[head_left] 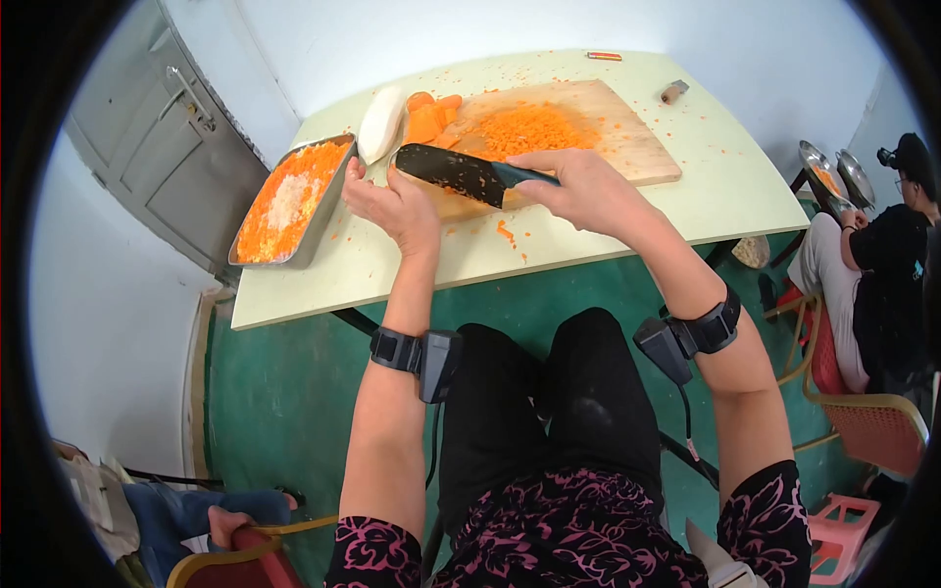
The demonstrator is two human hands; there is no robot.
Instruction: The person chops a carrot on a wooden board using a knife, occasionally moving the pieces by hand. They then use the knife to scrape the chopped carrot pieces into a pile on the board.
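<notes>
My right hand is wrapped round the handle of a kitchen knife, holding it over the front of the wooden cutting board. Bits of carrot cling to its broad dark blade. My left hand is at the blade's far end, thumb close to the edge and fingers spread apart from it, with nothing in the palm. Behind the blade, finely chopped carrot lies heaped on the board. Larger carrot pieces rest at the board's left side, next to a peeled white radish.
A metal tray of chopped carrot with a pale heap on top stands at the table's left. Carrot scraps dot the tabletop. A lighter and a small brownish object lie toward the back. Another person sits at the right.
</notes>
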